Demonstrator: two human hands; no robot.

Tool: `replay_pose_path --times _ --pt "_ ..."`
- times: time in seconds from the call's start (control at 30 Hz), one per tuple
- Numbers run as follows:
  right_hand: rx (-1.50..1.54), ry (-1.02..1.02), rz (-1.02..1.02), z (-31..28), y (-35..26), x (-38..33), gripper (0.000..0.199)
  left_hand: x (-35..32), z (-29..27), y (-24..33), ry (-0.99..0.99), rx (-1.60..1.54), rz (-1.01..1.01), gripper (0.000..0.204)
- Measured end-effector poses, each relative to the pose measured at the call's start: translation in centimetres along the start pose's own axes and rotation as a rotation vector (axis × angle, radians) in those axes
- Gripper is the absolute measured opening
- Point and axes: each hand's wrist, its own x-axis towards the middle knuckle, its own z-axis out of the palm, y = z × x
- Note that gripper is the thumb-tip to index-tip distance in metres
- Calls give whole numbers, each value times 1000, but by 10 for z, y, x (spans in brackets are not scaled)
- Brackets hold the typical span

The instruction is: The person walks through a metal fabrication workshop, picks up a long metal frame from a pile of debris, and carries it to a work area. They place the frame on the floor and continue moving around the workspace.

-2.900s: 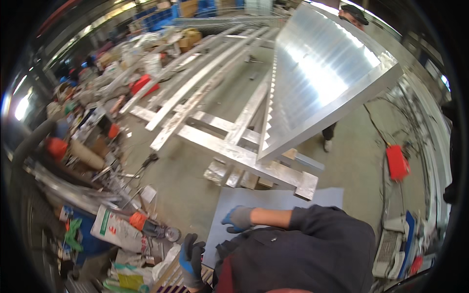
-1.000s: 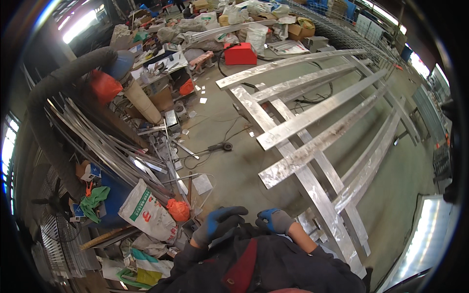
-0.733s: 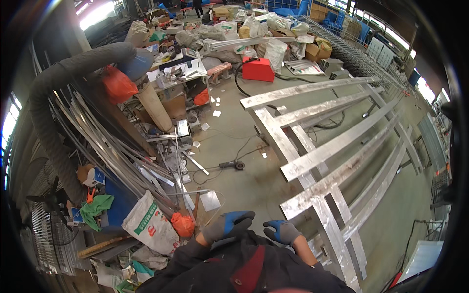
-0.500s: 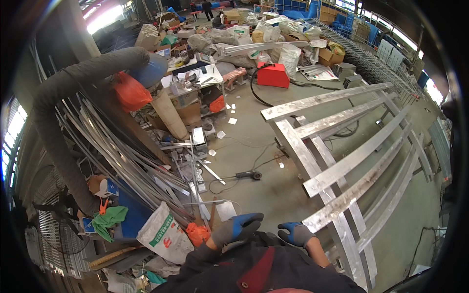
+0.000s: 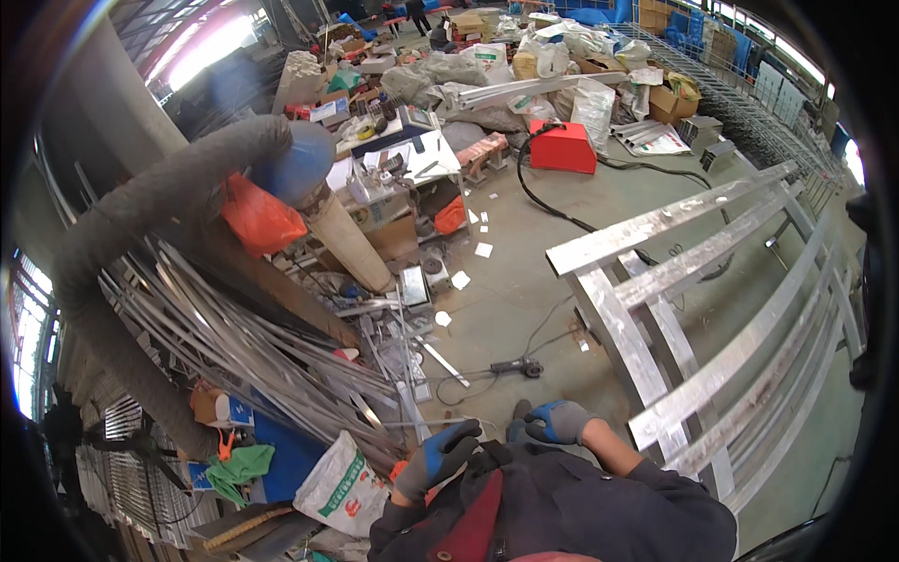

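Note:
Both hands wear grey gloves with blue backs and hold nothing. My left hand (image 5: 437, 461) is low in front of my dark jacket, its fingers stretched out and the thumb apart. My right hand (image 5: 559, 423) hovers to the right with loosely bent fingers, apart from the metal frame. An angle grinder (image 5: 518, 367) with a cable lies on the floor ahead of the hands. To the right stands a large frame of silvery metal bars (image 5: 670, 412), its surface smudged and scratched. A white woven sack (image 5: 342, 487) sits left of my left hand.
Long thin metal strips (image 5: 253, 328) lie in a bundle at left, below a thick grey duct (image 5: 84, 272). Ahead stand a cluttered workbench (image 5: 426, 150) and a red machine box (image 5: 562, 150) with a black cable. Sacks and boxes are heaped at the back. Offcuts and cables litter the floor.
The view has turned left, so the surroundings appear farther right. My left hand has dropped lower against my jacket. My right hand is raised a little, its fingers more bent.

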Motion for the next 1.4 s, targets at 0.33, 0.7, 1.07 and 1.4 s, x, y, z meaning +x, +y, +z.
replay_pose_path --times 0.33,0.7,1.07,1.4 --pt "-135 298 -125 -118 60 111 43 173 -6 83 -64 56 97 38" --pt "151 322 319 -158 147 100 46 373 -14 118 -417 165 46 44" --pt "301 310 713 -277 186 284 50 661 -123 157 -649 147 65 42" --pt "226 531 457 -464 187 476 44 830 -271 220 -679 -325 126 83"
